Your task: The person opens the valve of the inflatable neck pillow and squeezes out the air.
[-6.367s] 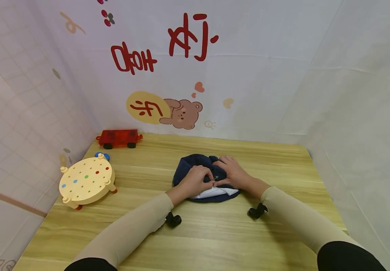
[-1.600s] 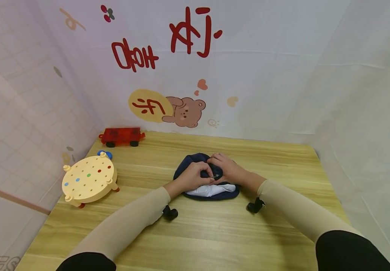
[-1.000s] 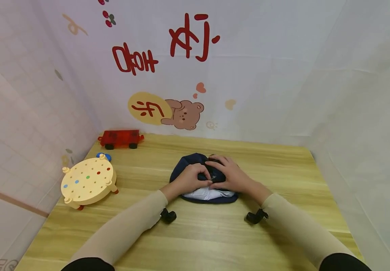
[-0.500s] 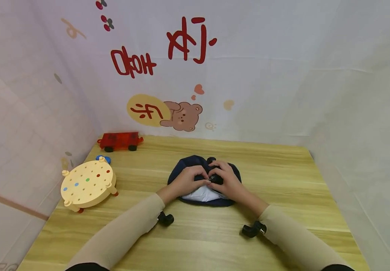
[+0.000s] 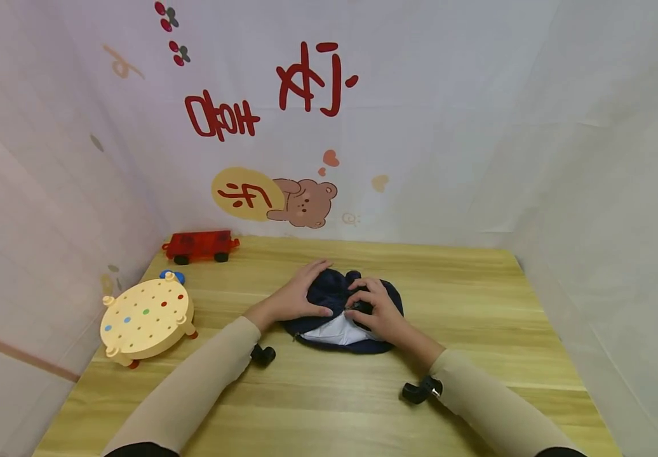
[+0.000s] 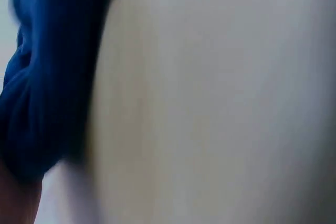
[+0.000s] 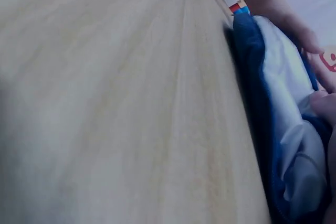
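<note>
On the table lies a soft navy cloth pouch (image 5: 329, 291) with a white lining (image 5: 337, 331) showing along its near side. A zipper edge runs along its rim in the right wrist view, where the lining (image 7: 286, 85) bulges. My left hand (image 5: 295, 297) spreads over the pouch's left part, thumb apart from the fairly straight fingers. With curved fingers and thumb, my right hand (image 5: 379, 311) pinches the pouch near the middle of its opening; the exact spot under the fingertips is small and dark. The left wrist view is blurred, showing the pouch (image 6: 58, 72) at its left side.
Left on the table (image 5: 317, 406) stands a round cream pegboard-like toy (image 5: 146, 317) with short legs and coloured dots. Behind it are a blue piece (image 5: 173, 277) and a red toy wagon (image 5: 200, 245). White printed cloth walls (image 5: 420, 127) enclose the back and sides.
My left hand has let go of its pinch at the middle, moved left and spread its fingers. The right hand stays at the opening. More of the pouch's navy top shows between the hands.
</note>
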Demonstrator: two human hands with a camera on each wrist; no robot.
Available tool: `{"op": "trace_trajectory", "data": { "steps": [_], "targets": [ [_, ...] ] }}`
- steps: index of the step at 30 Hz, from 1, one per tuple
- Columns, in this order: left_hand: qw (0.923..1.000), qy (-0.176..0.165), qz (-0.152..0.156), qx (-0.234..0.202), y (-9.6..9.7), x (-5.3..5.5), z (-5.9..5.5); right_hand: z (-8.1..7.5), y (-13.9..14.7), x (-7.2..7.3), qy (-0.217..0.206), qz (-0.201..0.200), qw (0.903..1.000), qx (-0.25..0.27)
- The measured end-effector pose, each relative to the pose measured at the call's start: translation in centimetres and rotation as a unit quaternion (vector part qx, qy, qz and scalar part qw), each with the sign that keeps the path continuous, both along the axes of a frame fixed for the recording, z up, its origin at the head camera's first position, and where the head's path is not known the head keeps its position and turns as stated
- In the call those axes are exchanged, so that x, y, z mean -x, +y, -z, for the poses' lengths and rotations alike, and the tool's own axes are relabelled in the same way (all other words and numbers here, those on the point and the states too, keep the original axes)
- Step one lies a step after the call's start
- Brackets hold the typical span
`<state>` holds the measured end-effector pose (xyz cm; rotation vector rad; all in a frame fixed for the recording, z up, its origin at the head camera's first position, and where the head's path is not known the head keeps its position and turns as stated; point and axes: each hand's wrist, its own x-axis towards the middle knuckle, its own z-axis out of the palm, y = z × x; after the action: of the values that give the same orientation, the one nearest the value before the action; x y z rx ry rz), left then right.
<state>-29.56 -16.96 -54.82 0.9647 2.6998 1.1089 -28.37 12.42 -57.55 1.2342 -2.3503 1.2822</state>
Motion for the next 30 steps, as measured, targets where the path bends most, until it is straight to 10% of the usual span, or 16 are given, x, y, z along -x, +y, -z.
{"op": "trace_trajectory", "data": {
  "steps": [6,22,30],
  "targets": [
    [0.9982,-0.042,0.037,0.022,1.4,-0.6,0.8,-0.1,-0.2,0.0,-0.069,-0.007,0.9972,0.026],
    [0.9908,0.04,0.068,0.11,3.4,-0.2,0.5,-3.3,-1.4,-1.6,-0.068,-0.045,0.9949,0.06],
    [0.9908,0.031,0.053,0.121,3.6,-0.3,0.8,-0.3,-1.7,-0.3,-0.056,-0.05,0.9943,0.076]
  ]
}}
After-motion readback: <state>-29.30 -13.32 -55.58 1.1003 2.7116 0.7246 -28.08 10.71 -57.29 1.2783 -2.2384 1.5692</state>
